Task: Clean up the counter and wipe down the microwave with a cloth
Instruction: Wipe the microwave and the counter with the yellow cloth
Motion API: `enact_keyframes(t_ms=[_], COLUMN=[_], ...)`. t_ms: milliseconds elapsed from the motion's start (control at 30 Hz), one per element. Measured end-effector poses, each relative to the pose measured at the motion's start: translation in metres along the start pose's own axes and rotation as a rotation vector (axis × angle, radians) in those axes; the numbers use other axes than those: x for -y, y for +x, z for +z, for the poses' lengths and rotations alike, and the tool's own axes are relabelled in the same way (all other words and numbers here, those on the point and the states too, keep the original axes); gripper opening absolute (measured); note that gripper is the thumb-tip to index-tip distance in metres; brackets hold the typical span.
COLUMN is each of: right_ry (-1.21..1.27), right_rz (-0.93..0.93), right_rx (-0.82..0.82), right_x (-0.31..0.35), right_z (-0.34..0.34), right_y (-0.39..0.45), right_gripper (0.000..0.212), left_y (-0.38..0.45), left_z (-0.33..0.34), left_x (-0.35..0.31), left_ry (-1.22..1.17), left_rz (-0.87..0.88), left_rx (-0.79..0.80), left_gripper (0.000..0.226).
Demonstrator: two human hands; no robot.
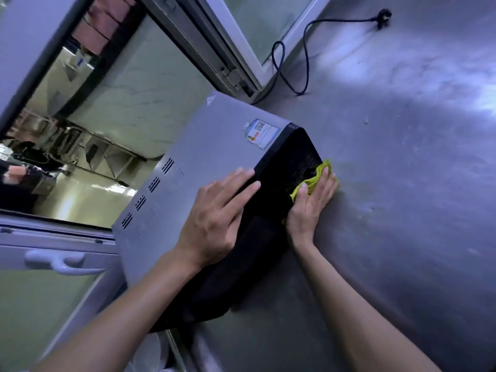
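The wiping of the microwave is judged to be under way rather than finished. A crumpled yellow-green cloth [314, 181] is pressed under the right hand [308, 208], whose fingers are laid out straight over it against the black glass front of the grey metal microwave [214, 146], near the front's far lower corner where it meets the dull stainless steel surface [402, 183]. The left hand [214, 218] is laid flat, fingers spread and straight, on the top front edge of the microwave, just beside the right hand, apparently to steady the appliance. How much of the front has been wiped cannot be told; the grey top beyond the left hand looks untouched, as far as can be judged. Specks are seen on the surface beyond the right hand, so the clearing of the surface seems unfinished. A dark power cable [292, 63] lies loose well beyond both hands, its plug apparently unplugged. Most of the cloth is hidden under the right palm, the black front is too dark for marks to be made out, and the microwave's near end is covered by the left forearm.
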State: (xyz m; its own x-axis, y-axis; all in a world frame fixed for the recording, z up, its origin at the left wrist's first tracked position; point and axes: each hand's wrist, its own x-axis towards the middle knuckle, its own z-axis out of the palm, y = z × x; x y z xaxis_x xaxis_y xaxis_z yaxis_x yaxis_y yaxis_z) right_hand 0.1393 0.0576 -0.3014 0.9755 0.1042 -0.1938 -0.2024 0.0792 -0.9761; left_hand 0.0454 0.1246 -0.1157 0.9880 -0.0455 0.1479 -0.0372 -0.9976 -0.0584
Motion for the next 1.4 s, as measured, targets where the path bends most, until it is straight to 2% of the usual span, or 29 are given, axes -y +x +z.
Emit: enact_keyframes(t_ms=[167, 367, 600, 767, 933, 1133, 1400], right_ry=[0.056, 0.058, 0.054, -0.129, -0.338, -0.456, -0.519], right_rz=[-0.009, -0.014, -0.166, -0.324, -0.398, -0.384, -0.337], right_rx=[0.015, 0.296, 0.489, 0.533, 0.554, 0.626, 0.851], right_x=[0.018, 0.046, 0.112, 0.146, 0.161, 0.176, 0.196], right_z=[-0.023, -0.05, -0.067, -0.067, -0.066, -0.065, -0.049], right_y=[0.046, 0.073, 0.066, 0.066, 0.061, 0.066, 0.101], right_gripper=[0.053, 0.045, 0.033, 0.035, 0.031, 0.037, 0.041], left_y=[0.005, 0.005, -0.002, -0.006, -0.008, -0.009, -0.008], left_z=[-0.004, -0.003, 0.0, 0.002, 0.001, -0.003, -0.001], left_x=[-0.001, 0.001, 0.002, 0.001, 0.002, 0.002, 0.008], left_ry=[0.01, 0.016, 0.018, 0.052, 0.047, 0.005, 0.006], left_rz=[0.007, -0.008, -0.173, -0.179, -0.197, -0.195, -0.3], left_rx=[0.01, 0.004, -0.04, -0.056, -0.077, -0.09, -0.095], left_gripper=[0.045, 0.046, 0.056, 0.057, 0.057, 0.052, 0.05])
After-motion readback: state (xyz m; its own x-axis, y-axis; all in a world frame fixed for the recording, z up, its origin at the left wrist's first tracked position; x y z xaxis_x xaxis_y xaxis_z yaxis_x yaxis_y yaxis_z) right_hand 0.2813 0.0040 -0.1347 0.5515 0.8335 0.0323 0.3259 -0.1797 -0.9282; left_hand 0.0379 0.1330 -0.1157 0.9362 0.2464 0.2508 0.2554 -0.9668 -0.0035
